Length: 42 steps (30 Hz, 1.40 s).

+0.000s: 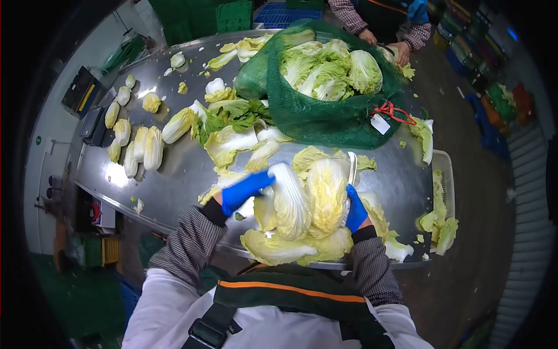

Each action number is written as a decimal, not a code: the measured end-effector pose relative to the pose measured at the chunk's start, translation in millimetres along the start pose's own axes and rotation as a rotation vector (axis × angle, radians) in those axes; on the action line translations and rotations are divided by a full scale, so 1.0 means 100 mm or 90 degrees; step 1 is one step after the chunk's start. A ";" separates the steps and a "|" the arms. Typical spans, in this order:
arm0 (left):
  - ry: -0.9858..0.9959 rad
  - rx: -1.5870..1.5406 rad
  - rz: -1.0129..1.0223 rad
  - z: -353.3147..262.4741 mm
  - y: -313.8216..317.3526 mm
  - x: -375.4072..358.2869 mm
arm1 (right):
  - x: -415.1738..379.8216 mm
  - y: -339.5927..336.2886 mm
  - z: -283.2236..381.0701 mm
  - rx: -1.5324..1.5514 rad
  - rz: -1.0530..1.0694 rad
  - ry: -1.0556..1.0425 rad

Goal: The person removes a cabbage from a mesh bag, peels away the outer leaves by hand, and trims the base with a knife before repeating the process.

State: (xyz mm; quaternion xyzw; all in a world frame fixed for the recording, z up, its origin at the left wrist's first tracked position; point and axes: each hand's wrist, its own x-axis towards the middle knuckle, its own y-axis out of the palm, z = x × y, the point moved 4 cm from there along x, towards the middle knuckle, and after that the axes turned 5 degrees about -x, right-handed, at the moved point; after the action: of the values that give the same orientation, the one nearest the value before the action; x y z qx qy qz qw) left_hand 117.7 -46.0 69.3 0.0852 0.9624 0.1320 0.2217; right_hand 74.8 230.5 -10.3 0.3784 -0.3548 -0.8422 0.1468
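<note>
Two Chinese cabbages lie side by side in front of me, a whiter left cabbage (290, 203) and a yellower right cabbage (326, 195). At the upper left of the whiter one is my left hand (247, 191), blue-gloved and slightly blurred, its fingers stretched toward the stem. My right hand (356, 210), also in a blue glove, is closed at the right side of the yellow cabbage. A narrow, pale blade-like tool (353, 167) rises from it; its handle is hidden. Loose outer leaves (279, 249) spread beneath both cabbages.
A green mesh sack (331, 123) of cabbages sits across the metal table (180, 195). Small trimmed hearts (153, 148) stand on the left, with leaves (229, 142) between. A white crate (443, 174) adjoins the right edge. Another person's hands (401, 52) work at the far right.
</note>
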 end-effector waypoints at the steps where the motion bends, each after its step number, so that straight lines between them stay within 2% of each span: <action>1: 0.042 0.090 -0.160 -0.15 -0.17 0.03 | 0.06 -0.07 -0.06 -0.047 -0.007 0.007; 3: 0.163 0.043 -0.384 -0.08 -0.54 0.16 | 0.28 -0.22 -0.17 -0.142 -0.017 0.021; 4: 0.244 0.037 -0.337 -0.11 -0.36 0.18 | 0.22 -0.07 -0.13 -0.234 0.003 -0.002; 5: 0.133 0.279 -0.291 0.12 -0.30 0.38 | 0.25 -0.03 -0.13 -0.327 -0.041 -0.012; 6: 0.100 0.337 -0.218 0.27 -0.04 0.38 | 0.27 0.00 -0.14 -0.426 -0.083 -0.017; 7: 0.015 0.436 -0.219 0.42 0.11 0.38 | 0.30 0.04 -0.15 -0.527 -0.120 -0.023; 9: -0.016 0.369 -0.218 0.56 0.25 0.40 | 0.30 0.18 -0.17 -0.641 -0.208 -0.016; 11: 0.011 0.235 -0.145 0.75 0.21 0.47 | 0.28 0.28 -0.22 -0.618 -0.248 -0.023; 13: 0.035 -0.040 -0.036 0.51 0.26 0.24 | 0.16 0.57 -0.24 -0.667 -0.218 -0.064; 14: 0.069 -0.039 -0.025 0.56 0.17 0.22 | 0.11 0.78 -0.24 -0.705 -0.203 -0.071; 17: -0.041 -0.543 0.116 0.64 -0.06 0.03 | 0.04 1.38 -0.26 -0.706 -0.134 -0.137; 18: -0.019 -0.682 0.141 0.59 -0.16 -0.04 | 0.04 1.58 -0.27 -0.665 -0.093 -0.124; 21: 0.180 -0.752 0.138 0.26 -0.83 -0.27 | 0.18 1.82 -0.40 -0.694 -0.015 -0.197; 23: 0.303 -0.573 0.121 0.23 -1.64 -0.30 | 0.41 1.62 -0.58 -0.771 -0.010 -0.199; 25: 0.418 -0.633 0.196 -0.14 -2.23 -0.56 | 0.43 1.59 -0.77 -0.798 -0.016 -0.134; 27: 0.473 -0.606 -0.080 -0.21 -3.12 -0.69 | 0.56 1.32 -0.96 -0.981 -0.011 -0.179; 29: 0.509 -0.621 -0.262 -0.46 -3.63 -0.96 | 0.44 1.57 -1.05 -1.098 0.027 -0.246; 31: 0.502 -0.608 -0.280 -0.54 -3.99 -1.17 | 0.38 1.82 -1.11 -1.193 0.057 -0.209; 32: 0.470 -0.650 -0.342 -0.52 -4.22 -1.25 | 0.44 1.82 -1.18 -1.231 0.090 -0.216; 33: 0.434 -0.690 -0.406 -0.49 -4.35 -1.23 | 0.48 1.85 -1.23 -1.221 0.134 -0.338; 35: 0.387 -0.616 -0.597 -0.72 -3.94 -1.23 | 0.55 1.95 -1.32 -1.369 0.159 -0.280; 36: 0.404 -0.486 -0.552 -0.69 -3.90 -1.11 | 0.56 1.95 -1.36 -1.413 0.158 -0.251; 38: 0.317 -0.349 -0.518 -0.64 -3.61 -0.69 | 0.55 1.79 -1.42 -1.461 0.144 -0.229; 41: 0.268 -0.041 -0.409 -0.70 -2.58 0.01 | 0.50 1.34 -1.44 -1.462 0.089 -0.177; 42: 0.329 0.024 -0.326 -0.69 -2.23 0.31 | 0.39 1.24 -1.37 -1.441 0.074 -0.232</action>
State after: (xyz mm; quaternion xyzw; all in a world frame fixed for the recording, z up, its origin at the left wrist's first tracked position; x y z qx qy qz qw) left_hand 36.1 -266.0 51.8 -0.1904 0.9791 0.0714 -0.0045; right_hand 148.1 56.1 -6.3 -0.1146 0.5729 -0.7129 0.3879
